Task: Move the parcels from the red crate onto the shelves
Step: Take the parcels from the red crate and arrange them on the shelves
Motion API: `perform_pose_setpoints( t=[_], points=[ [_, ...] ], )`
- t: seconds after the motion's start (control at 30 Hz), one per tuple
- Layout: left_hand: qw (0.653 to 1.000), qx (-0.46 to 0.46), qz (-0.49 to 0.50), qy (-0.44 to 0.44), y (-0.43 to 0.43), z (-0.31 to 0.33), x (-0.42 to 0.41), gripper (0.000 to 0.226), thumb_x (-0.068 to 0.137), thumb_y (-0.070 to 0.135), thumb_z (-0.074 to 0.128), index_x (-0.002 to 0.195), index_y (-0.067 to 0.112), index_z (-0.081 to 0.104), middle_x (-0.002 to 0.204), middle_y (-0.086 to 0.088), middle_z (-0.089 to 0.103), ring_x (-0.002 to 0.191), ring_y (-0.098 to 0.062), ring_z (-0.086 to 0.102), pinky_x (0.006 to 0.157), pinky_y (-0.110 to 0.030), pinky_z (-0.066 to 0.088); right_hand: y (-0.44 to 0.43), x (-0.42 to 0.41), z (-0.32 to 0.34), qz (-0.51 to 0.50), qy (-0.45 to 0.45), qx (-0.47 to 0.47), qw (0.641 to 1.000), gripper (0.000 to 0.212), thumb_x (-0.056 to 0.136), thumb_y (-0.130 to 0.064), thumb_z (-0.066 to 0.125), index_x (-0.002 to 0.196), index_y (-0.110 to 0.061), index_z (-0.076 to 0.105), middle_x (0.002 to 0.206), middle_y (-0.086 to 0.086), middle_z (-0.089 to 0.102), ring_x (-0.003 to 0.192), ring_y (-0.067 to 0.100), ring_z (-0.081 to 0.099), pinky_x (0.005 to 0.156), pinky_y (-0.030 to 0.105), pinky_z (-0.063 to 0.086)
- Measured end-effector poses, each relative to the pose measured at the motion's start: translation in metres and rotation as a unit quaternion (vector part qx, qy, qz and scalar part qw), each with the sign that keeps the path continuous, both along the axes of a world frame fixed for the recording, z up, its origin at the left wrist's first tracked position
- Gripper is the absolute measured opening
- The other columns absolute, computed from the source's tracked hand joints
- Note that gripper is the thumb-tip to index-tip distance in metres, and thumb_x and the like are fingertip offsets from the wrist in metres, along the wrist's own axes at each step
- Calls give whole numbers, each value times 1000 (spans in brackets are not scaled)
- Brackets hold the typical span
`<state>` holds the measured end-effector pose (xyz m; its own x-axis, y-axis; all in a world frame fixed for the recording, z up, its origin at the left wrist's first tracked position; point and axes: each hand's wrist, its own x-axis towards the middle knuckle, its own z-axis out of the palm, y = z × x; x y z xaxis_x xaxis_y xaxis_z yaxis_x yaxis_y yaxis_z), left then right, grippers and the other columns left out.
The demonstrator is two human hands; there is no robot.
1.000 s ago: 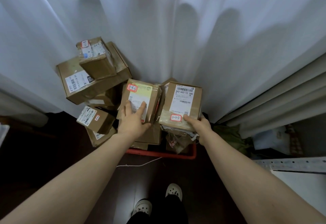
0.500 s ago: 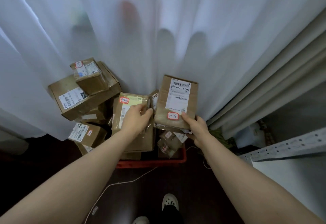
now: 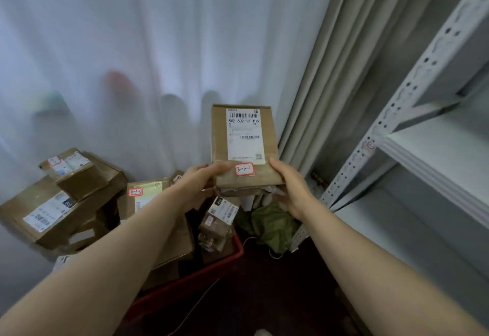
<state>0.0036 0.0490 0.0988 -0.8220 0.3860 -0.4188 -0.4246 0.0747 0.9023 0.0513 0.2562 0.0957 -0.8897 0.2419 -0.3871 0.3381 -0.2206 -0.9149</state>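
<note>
A flat brown parcel (image 3: pixel 244 134) with a white shipping label and a red-edged tag reading 3-1-7 is held up above the red crate (image 3: pixel 227 259). My left hand (image 3: pixel 197 183) grips its lower left corner and my right hand (image 3: pixel 289 187) grips its lower right corner. The crate sits on the floor, piled with several cardboard parcels, among them one with a yellow label (image 3: pixel 144 195) and a small bagged one (image 3: pixel 219 219). White metal shelves (image 3: pixel 434 155) stand at the right, beyond my right hand.
A large box (image 3: pixel 53 214) with a smaller box (image 3: pixel 71 171) on top leans left of the crate. White sheer curtains hang behind, beige curtains (image 3: pixel 330 76) by the shelf post. A green bag (image 3: pixel 272 226) lies between crate and shelves. A thin cable runs over the dark floor.
My left hand let go of the yellow-labelled parcel and moved onto the 3-1-7 parcel. Both hands lifted that parcel up and rightward, and the view turned toward the shelves.
</note>
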Motion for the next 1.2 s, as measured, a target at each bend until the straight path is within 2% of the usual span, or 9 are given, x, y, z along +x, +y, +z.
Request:
perform_pose_setpoints(
  t=[0.13,0.3,0.37,0.47,0.57,0.73,0.87,1.07,1.2],
  points=[
    [998,38,-52,4,24,14,13,46,81,24,67,122,4,59,108,-8,71,91,-16,70,69,-22,55,25,34,11,-26,39,-21,999,20,88,-33,60,106,-26,62,83,-6,68,85,13,59,72,28,44],
    [994,70,-75,39,57,38,36,31,85,11,64,117,8,61,99,-3,73,83,-11,70,67,-21,54,53,72,29,-46,82,-1,996,58,69,-41,68,124,-25,59,97,-3,70,93,15,61,85,33,46],
    [992,78,-89,55,70,48,43,32,85,11,64,117,9,61,99,-3,73,86,-12,70,72,-23,54,65,83,37,-63,96,0,993,63,68,-40,68,128,-25,57,102,-1,70,96,15,61,95,38,45],
    [988,89,-103,70,91,59,53,39,82,13,66,121,10,60,103,-3,73,93,-15,68,83,-28,52,84,99,47,-78,123,-2,989,55,69,-35,68,123,-25,60,99,0,71,95,17,61,102,46,41],
    [985,91,-120,84,112,68,63,37,83,11,65,120,11,60,104,-2,72,93,-14,69,81,-27,53,103,115,55,-85,146,1,986,50,71,-33,68,120,-25,63,103,3,71,97,19,62,101,44,43],
    [982,100,-134,92,143,82,85,26,87,6,60,112,14,62,94,2,74,80,-8,70,66,-19,55,129,141,61,-118,157,1,981,50,80,-29,68,129,-25,58,104,1,70,97,17,62,89,34,49],
    [982,93,-136,95,166,90,100,34,82,9,65,117,11,62,102,-2,73,92,-14,66,77,-24,53,148,162,68,-129,181,-9,975,51,80,-25,69,130,-21,57,104,3,72,92,17,66,90,36,52],
    [979,88,-151,102,198,102,126,30,83,16,66,113,14,63,88,5,74,77,-4,69,68,-20,52,178,188,74,-121,210,3,970,56,73,-31,69,128,-24,59,118,7,68,113,30,61,101,47,46],
    [974,79,-167,130,216,112,144,45,72,32,69,115,19,63,91,9,74,79,0,69,67,-18,50,196,205,84,-125,232,7,965,54,73,-28,65,126,-21,61,116,7,69,102,25,65,92,41,51]
  ],
)
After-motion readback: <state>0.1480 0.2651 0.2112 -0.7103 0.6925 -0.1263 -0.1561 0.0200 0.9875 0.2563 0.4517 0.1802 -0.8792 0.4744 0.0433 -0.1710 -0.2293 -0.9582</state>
